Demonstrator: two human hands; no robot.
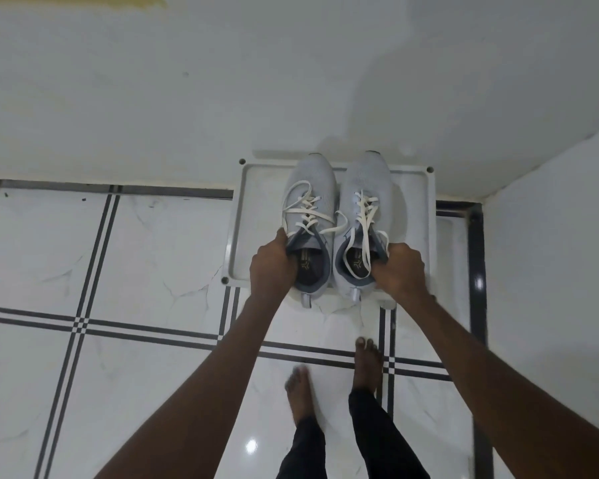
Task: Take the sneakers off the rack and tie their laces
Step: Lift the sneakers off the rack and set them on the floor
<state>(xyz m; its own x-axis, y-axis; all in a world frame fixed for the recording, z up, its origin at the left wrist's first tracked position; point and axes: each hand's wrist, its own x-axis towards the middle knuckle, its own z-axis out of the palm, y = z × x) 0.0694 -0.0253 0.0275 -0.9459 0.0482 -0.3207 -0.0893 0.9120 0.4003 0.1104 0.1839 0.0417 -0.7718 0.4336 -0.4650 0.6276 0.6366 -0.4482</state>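
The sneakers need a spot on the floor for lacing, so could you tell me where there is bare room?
Bare tiles lie left of the rack, up to the wall, and in front of it, left of the bare feet. It is crowded at the rack, where the left hand and right hand grip the sneakers, and tight towards the right wall.

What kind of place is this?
Likely a home entryway or hallway corner: glossy tiled floor, plain white walls, and a low white shoe rack holding sneakers; the person is barefoot.
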